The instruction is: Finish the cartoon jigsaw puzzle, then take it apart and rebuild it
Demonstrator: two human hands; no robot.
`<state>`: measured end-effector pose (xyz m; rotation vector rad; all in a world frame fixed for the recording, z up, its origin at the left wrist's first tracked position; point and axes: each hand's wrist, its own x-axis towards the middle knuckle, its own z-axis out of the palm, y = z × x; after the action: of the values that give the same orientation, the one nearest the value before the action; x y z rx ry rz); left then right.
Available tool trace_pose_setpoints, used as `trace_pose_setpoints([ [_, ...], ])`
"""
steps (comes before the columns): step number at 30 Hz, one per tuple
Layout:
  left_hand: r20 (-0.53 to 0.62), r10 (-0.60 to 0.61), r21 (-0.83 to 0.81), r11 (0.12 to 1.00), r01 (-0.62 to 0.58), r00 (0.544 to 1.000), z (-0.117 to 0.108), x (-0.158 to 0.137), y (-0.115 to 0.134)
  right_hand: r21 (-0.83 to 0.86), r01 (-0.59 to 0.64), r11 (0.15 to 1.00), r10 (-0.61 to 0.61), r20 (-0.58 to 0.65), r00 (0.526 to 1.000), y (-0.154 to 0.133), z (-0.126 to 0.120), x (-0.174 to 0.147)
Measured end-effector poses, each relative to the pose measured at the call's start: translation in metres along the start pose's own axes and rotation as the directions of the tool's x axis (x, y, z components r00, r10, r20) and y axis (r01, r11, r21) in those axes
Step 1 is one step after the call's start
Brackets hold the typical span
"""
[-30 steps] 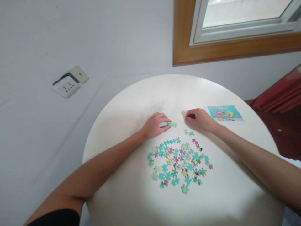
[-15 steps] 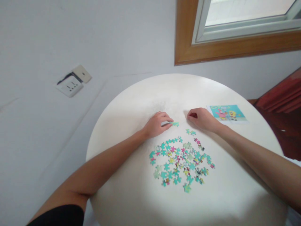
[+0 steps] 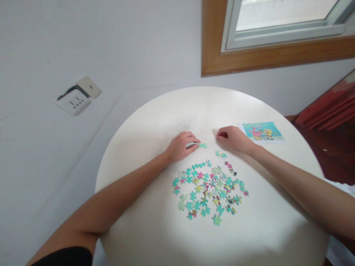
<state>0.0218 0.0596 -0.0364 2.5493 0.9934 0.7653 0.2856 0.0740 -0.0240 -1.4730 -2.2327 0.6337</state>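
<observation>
My left hand (image 3: 183, 146) rests on the table with thumb and fingers closed on the left end of a small teal-and-yellow strip of joined jigsaw puzzle pieces (image 3: 203, 146). To the right of that strip, my right hand (image 3: 227, 137) lies on its side with the fingers curled in toward the thumb; whatever they may hold is hidden. Just below the right hand is another short joined bit of puzzle (image 3: 221, 154). Nearer to me spreads a loose heap of jigsaw pieces (image 3: 222, 194) in teal, pink, yellow and pale green, some linked in short chains.
All of this is on a round white table (image 3: 155, 225). A printed cartoon picture (image 3: 262, 132) lies beyond my right forearm. The table's far edge stands close to a white wall with a socket (image 3: 73, 101) and a wood-framed window (image 3: 212, 55). A red curtain (image 3: 330, 101) hangs at right.
The whole view has shifted slightly, so everything appears a little farther left. Both hands keep almost the same pose and place on the table.
</observation>
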Motion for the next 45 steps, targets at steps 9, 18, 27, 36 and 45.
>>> trace_pose_setpoints([
  [9, -0.003, -0.002, -0.008, 1.0, 0.002, 1.0, -0.001, 0.0, 0.0, -0.017, 0.001, 1.0, -0.001, 0.002, 1.0, 0.004, 0.002, 0.002],
  [18, 0.003, -0.007, -0.002, 1.0, 0.007, 1.0, 0.0, 0.0, 0.001, 0.002, 0.0, 1.0, 0.0, 0.0, 1.0, 0.002, 0.001, 0.001],
  [27, 0.001, -0.011, 0.005, 1.0, 0.011, 1.0, 0.0, 0.001, 0.0, 0.051, 0.048, 0.998, -0.051, 0.056, 0.997, -0.002, -0.009, 0.001],
  [36, 0.001, -0.019, -0.007, 1.0, 0.019, 1.0, -0.002, 0.002, 0.001, 0.083, 0.341, 0.937, -0.35, 0.22, 0.91, -0.045, -0.032, -0.023],
  [45, 0.0, -0.024, -0.004, 1.0, 0.024, 1.0, -0.003, 0.003, 0.002, 0.041, 0.394, 0.918, -0.386, 0.32, 0.865, -0.048, -0.035, -0.027],
])
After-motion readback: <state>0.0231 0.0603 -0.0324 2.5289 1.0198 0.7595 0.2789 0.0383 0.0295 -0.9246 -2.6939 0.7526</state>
